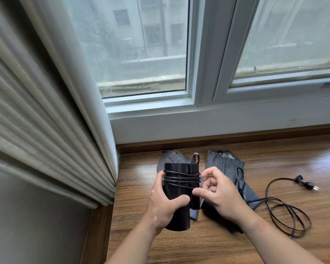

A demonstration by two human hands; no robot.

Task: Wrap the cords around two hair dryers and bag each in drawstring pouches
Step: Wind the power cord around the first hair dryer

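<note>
At the far left hangs a pleated curtain (pixel 46 111), down beside the edge of a wooden table (pixel 179 248). Above the table, the left hand (pixel 164 206) grips a black hair dryer (pixel 176 190) upright, thumb across its front, fingers (pixel 160 176) curled round its back. A black cord (pixel 181 178) is wound several times round the dryer's upper half. Behind it lies a grey pouch (pixel 171 159). The right hand (pixel 221 195), fingers curled, has thumb and forefinger tips at the dryer's right edge; whether they pinch the cord I cannot tell. Further right, a second grey pouch (pixel 227 164) lies flat, with a loose cord (pixel 266 190) looped beside it, ending in a plug (pixel 309 185).
</note>
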